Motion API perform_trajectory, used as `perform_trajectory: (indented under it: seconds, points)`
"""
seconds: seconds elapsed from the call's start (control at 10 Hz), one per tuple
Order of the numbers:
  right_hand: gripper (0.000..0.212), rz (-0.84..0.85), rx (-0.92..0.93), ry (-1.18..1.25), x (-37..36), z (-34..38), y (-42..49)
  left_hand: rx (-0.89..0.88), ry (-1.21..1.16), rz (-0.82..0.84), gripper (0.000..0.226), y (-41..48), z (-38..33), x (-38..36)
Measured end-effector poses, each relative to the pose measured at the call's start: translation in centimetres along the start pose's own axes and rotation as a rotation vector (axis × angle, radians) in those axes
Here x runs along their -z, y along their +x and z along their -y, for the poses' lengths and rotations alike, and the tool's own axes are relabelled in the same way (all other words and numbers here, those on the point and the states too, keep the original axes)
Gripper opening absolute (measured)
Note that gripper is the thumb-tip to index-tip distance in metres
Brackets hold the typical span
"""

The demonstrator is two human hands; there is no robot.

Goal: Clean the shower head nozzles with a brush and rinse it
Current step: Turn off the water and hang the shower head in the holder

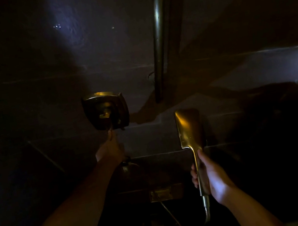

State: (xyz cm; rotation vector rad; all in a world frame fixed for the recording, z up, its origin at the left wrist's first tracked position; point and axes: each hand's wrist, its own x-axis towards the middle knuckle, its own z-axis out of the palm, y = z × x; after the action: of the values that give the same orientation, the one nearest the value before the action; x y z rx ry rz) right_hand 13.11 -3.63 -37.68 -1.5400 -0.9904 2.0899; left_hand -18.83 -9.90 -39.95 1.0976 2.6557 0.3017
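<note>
The scene is very dark. My right hand (213,178) grips the handle of a brass hand-held shower head (189,127), held upright with its rectangular head at centre right and its back toward me; the nozzles are hidden. Its hose (206,219) curves down below my fist. My left hand (109,149) reaches up to a square brass wall valve plate (105,110), fingertips on the lever at its lower edge. No brush is visible.
A vertical metal riser pipe (159,38) runs down the dark tiled wall above the shower head. A second brass fitting (160,193) sits low on the wall between my arms. Light patches fall on the wall at upper left and far right.
</note>
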Motion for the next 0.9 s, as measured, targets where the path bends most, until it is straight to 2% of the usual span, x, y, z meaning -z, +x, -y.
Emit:
perform_trajectory:
  seconds: [0.1, 0.2, 0.3, 0.4, 0.5, 0.6, 0.7, 0.8, 0.9]
  points:
    - [0.054, 0.059, -0.008, 0.070, 0.0, 0.5, -1.0, 0.068, 0.007, 0.000, 0.072, -0.9, -1.1, 0.5]
    - [0.048, 0.198, 0.035, 0.136, -0.3, 2.3, -2.6, -0.090, -0.087, 0.201, 0.043, -3.0, -4.8, 0.1]
    - [0.028, 0.232, 0.155, 0.190, -1.6, 5.5, -4.4, -0.160, -0.562, 0.499, 0.026, -8.0, -10.4, 0.8]
    - [0.025, 0.194, 0.279, 0.253, -2.0, 9.1, -6.1, -0.224, -0.864, 0.652, 0.027, -11.8, -14.7, 2.7]
    - [0.028, 0.361, 0.229, 0.348, -0.5, 11.9, -7.7, -0.271, -0.991, 0.668, 0.033, -14.5, -17.3, 5.4]
    - [0.018, 0.500, 0.300, 0.333, 1.3, 14.0, -8.9, -0.445, -0.951, 0.585, 0.012, -16.6, -19.6, 7.9]
    - [0.022, 0.607, 0.517, 0.230, 2.8, 16.9, -10.7, -0.535, -0.974, 0.409, 0.007, -18.1, -21.8, 11.0]
    - [0.027, 0.680, 0.701, 0.107, 3.9, 21.0, -13.6, -0.610, -0.948, 0.403, 0.016, -18.7, -24.1, 15.2]
    - [0.039, 0.737, 0.835, 0.050, 4.5, 25.7, -17.2, -0.774, -0.909, 0.414, 0.032, -19.0, -26.1, 20.1]
